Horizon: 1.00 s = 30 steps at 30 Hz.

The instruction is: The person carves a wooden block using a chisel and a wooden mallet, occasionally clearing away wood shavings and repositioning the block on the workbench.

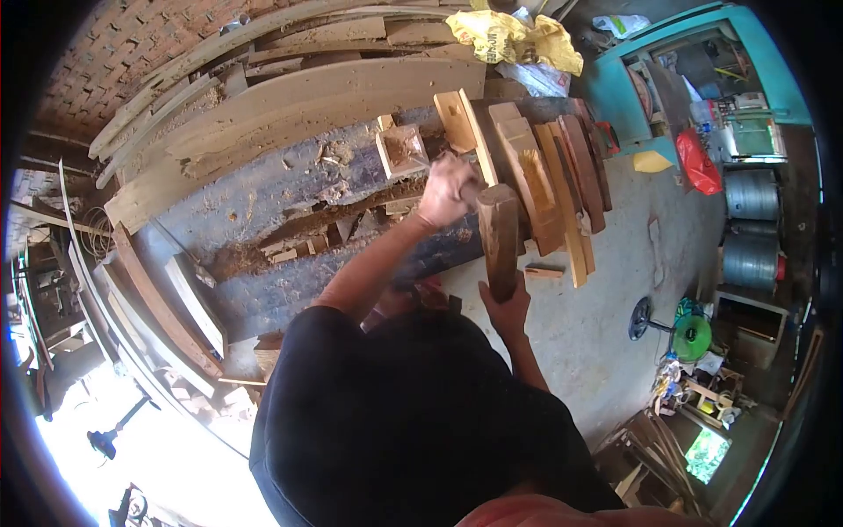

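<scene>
My left hand [446, 191] is closed around a chisel [471, 195], its handle end sticking out to the right. The blade side points toward a small pale wooden block [384, 149] with a hollow cut in its face, lying on the dark workbench [263, 189]. My right hand [507, 306] grips the lower end of a thick wooden mallet [499, 233]. The mallet's broad head is right beside the chisel handle. Just beyond my left hand, a light board with a notch [455, 121] stands on the bench.
Several shaped timbers [549, 189] lie side by side across the bench's right end. Shavings and offcuts [307, 246] fill the bench's middle trough. Long curved planks [290, 105] line the back. A small wood piece [544, 271] lies on the concrete floor [606, 290]; a green fan [692, 337] stands farther right.
</scene>
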Motion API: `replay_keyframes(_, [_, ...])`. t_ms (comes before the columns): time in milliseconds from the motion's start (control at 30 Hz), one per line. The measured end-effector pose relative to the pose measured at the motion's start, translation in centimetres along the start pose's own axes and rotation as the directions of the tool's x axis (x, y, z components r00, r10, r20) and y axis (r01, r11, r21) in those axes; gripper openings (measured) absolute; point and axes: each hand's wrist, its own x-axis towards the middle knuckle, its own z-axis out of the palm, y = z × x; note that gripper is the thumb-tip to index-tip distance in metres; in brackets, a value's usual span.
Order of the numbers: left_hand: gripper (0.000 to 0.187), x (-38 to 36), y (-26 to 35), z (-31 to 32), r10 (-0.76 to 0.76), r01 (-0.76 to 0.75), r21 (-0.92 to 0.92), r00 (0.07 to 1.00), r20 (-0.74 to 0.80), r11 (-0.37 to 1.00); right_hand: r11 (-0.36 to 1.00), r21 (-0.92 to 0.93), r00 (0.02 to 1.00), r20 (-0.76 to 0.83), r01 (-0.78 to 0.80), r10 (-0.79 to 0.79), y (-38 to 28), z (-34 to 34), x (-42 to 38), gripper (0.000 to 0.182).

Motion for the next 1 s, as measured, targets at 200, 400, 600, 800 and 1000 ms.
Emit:
replay_keyframes(200, [0.029,-1.6,-0.6,0.4,0.072,-0.073,0.038,0.996,0.048,0.997,0.971,0.15,0.963,-0.225,0.187,-0.151,1.0,-2.8,-1.6,0.038])
replay_keyframes(400, [0.031,-1.5,-1.0,-0.4,0.072,-0.07,-0.046,0.996,0.049,0.996,1.0,0.029,0.999,0.039,-0.005,0.004,2.2,0.7,-0.6,0.041])
replay_keyframes(600, [0.029,-0.4,-0.4,-1.0,0.152,-0.163,0.039,0.968,0.199,0.986,0.931,0.365,0.976,-0.198,-0.018,0.096,1.0,-1.7,-0.4,0.059])
replay_keyframes(800, [0.029,0.4,1.7,-1.6,0.2,-0.209,0.031,0.961,0.193,0.977,0.908,0.409,0.982,-0.11,-0.096,0.154,0.9,-3.9,-1.2,0.062])
replay_keyframes(1000, [0.025,-0.4,2.4,-2.4,0.078,-0.083,0.034,0.989,0.129,0.996,0.902,0.421,0.985,-0.087,-0.097,0.146,0.9,-4.1,-1.9,0.061])
